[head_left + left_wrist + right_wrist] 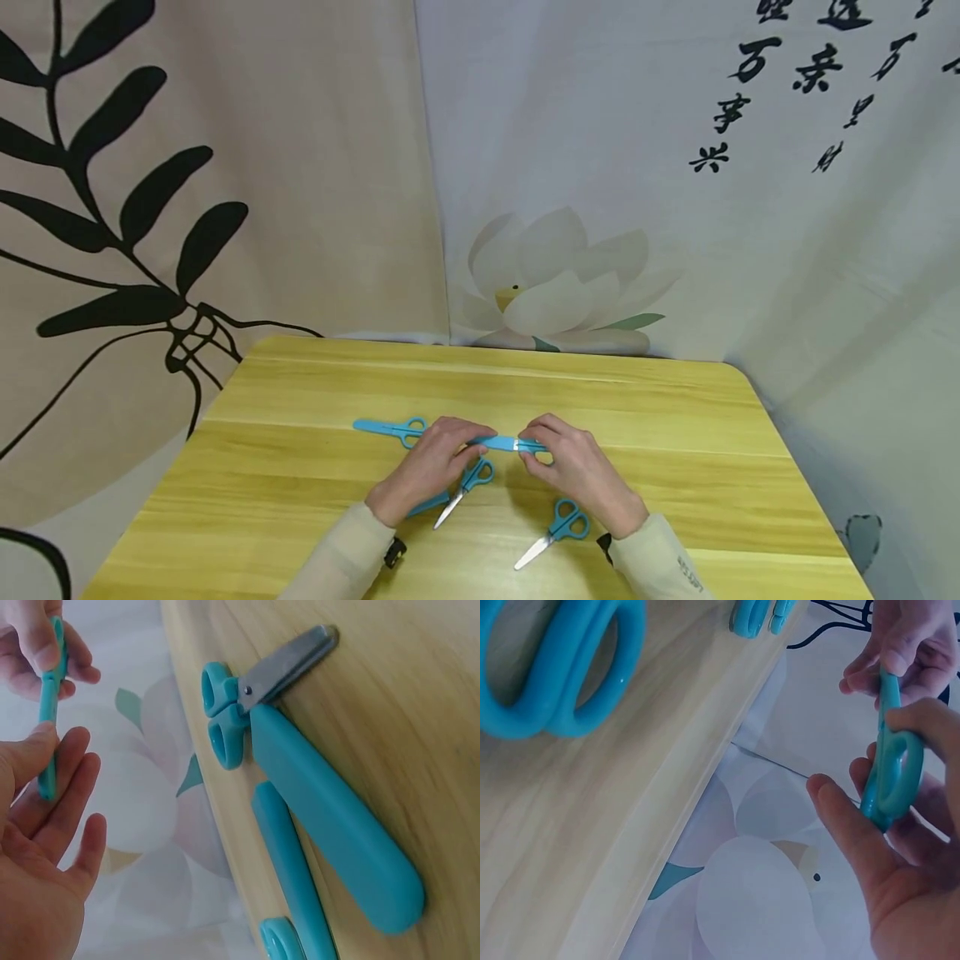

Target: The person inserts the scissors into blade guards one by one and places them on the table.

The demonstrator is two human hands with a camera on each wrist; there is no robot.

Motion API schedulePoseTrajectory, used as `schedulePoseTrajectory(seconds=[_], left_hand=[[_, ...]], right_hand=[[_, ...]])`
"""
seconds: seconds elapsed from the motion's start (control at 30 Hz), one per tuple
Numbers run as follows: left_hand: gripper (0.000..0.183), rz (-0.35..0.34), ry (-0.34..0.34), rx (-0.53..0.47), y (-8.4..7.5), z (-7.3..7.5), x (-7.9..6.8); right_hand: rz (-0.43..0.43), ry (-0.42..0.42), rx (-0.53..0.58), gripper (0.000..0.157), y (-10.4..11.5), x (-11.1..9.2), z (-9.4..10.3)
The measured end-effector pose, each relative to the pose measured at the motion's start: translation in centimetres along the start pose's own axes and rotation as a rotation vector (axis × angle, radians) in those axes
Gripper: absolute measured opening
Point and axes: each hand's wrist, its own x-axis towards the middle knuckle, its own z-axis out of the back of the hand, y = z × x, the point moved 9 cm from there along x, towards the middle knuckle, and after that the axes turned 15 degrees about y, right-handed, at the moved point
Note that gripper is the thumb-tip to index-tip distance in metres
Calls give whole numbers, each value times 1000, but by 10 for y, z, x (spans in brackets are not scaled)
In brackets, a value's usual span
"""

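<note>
Between my hands, a pair of blue scissors (900, 776) is held level above the table, a blue blade cover (501, 443) over most of its blades. A sliver of bare metal shows between cover and handles. My left hand (435, 458) pinches the cover between thumb and fingers. The handle loops are gripped by my right hand (577, 467). Below my left hand lie uncovered scissors (285, 667) and a loose blade cover (337, 817). Covered scissors (375, 427) rest left of that hand. Nearer the front, beside my right forearm, are more uncovered scissors (532, 552).
The yellow wood-grain table (300, 383) spreads around the hands. Behind its far edge hangs a pale curtain (337, 167) printed with dark leaves, a lotus and black characters. The loose scissors lie close to both wrists.
</note>
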Motion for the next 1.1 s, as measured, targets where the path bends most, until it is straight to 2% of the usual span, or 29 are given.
schedulePoseTrajectory(seconds=[0.23, 0.5, 0.67, 0.83, 1.03, 1.1], left_hand=[[24, 18, 25, -8, -1, -3, 0], [23, 24, 25, 42, -1, -6, 3], [19, 41, 12, 138, -3, -6, 7], [18, 26, 37, 271, -11, -9, 13], [16, 28, 44, 309, -13, -12, 13], [16, 34, 39, 310, -11, -12, 11]], right_hand=[[0, -6, -7, 18, 2, 2, -4], [4, -5, -19, 18, 5, 5, -7], [-2, -5, -36, 18, 6, 7, -11], [-5, -13, -52, 19, 5, 7, -14], [-25, 10, -48, 21, 3, 7, -18], [-43, 31, -40, 27, 1, 6, -20]])
